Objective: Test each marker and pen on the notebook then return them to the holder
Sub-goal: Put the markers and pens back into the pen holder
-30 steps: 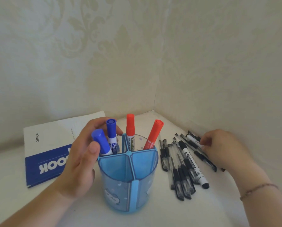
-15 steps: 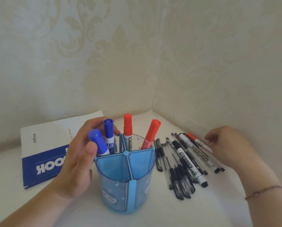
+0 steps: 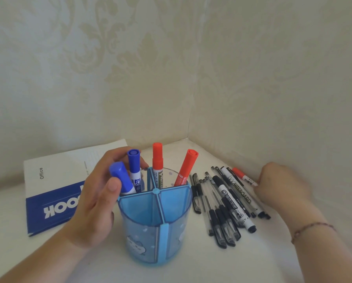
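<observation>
Holder, translucent blue and split into four compartments, is seen upright on the white table near the wall corner. Two blue markers are stood in the rear-left compartment and two red markers in the rear-right one; both front compartments are seen without contents. "WHITE" can be partly read on one red barrel. Notebook is laid closed to the left, printed "Office" and, upside down, "OOK". Loose pens are fanned out to the right, together with a black marker lettered "WHITEBOARD". Left hand is wrapped loosely around the blue markers, thumb pressed on the nearer cap. Right hand is rested at the pile's far edge, fingers curled under, by a small red-capped marker; whether anything is pinched cannot be told.
</observation>
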{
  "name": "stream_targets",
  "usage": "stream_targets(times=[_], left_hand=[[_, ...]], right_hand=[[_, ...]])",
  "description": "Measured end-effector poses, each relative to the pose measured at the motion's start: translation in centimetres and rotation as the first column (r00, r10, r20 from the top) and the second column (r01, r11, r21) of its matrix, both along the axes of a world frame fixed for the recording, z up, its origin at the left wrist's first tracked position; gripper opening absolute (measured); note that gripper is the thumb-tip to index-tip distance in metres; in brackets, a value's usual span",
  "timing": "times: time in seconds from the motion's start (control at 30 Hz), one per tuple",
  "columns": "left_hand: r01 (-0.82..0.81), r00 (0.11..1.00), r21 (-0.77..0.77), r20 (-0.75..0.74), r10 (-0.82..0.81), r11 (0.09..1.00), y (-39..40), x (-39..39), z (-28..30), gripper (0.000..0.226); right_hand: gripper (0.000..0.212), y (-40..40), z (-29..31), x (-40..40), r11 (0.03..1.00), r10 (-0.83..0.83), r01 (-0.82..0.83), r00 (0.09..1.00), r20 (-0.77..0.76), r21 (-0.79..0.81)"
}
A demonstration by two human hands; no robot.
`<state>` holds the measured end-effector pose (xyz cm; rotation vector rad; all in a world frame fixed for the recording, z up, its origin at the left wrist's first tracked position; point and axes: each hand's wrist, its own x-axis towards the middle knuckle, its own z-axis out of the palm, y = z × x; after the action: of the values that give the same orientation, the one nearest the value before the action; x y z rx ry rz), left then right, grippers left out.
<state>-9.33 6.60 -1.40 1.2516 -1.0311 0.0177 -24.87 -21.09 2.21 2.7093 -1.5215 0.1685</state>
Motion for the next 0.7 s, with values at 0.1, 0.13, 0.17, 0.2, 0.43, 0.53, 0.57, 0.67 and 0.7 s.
stream_targets(times=[0.1, 0.13, 0.17, 0.2, 0.43, 0.53, 0.57, 0.67, 0.7], left_hand=[[0.002, 1.000, 0.011, 0.009, -0.002, 1.000, 0.0, -0.1, 0.1, 0.065], [0.002, 1.000, 0.018, 0.016, -0.003, 1.000, 0.0, -0.1, 0.1, 0.065], [0.004, 1.000, 0.028, 0.022, -0.004, 1.000, 0.0, -0.2, 0.1, 0.065], [0.002, 1.000, 0.035, 0.028, -0.003, 0.999, 0.0, -0.2, 0.1, 0.066], [0.020, 0.998, 0.091, 0.060, -0.025, 0.996, 0.0, -0.5, 0.6, 0.060], [0.042, 0.998, 0.112, 0.051, -0.048, 0.993, -0.1, -0.8, 0.8, 0.056], [0.048, 0.998, 0.114, 0.044, -0.053, 0.992, -0.1, -0.9, 0.8, 0.056], [0.058, 0.998, 0.116, 0.034, -0.062, 0.992, -0.1, -0.8, 0.5, 0.062], [0.063, 0.997, 0.119, 0.034, -0.068, 0.991, 0.0, -0.7, 0.4, 0.064]], right_hand=[[0.015, 0.2, 0.0, -0.1, 0.999, 0.028, -0.027, 0.999, -0.019, 0.033], [0.017, 0.3, 0.0, 0.0, 0.998, 0.035, -0.034, 0.999, -0.021, 0.045], [0.017, 0.4, -0.1, -0.1, 0.997, 0.039, -0.038, 0.999, -0.019, 0.062], [0.017, 0.4, -0.1, -0.1, 0.996, 0.048, -0.046, 0.999, -0.014, 0.072], [0.012, 3.5, 3.0, -0.9, 0.927, 0.189, -0.359, 0.698, 0.690, 0.110], [0.065, 8.3, 4.7, -0.6, 0.639, 0.045, -0.770, 0.036, 0.998, -0.001], [0.074, 9.5, 4.9, -0.4, 0.569, 0.039, -0.818, -0.074, 0.996, -0.083], [0.079, 11.2, 4.4, 0.8, 0.448, 0.103, -0.871, -0.172, 0.980, -0.200], [0.078, 11.2, 3.9, 1.2, 0.439, 0.130, -0.877, -0.155, 0.979, -0.198]])
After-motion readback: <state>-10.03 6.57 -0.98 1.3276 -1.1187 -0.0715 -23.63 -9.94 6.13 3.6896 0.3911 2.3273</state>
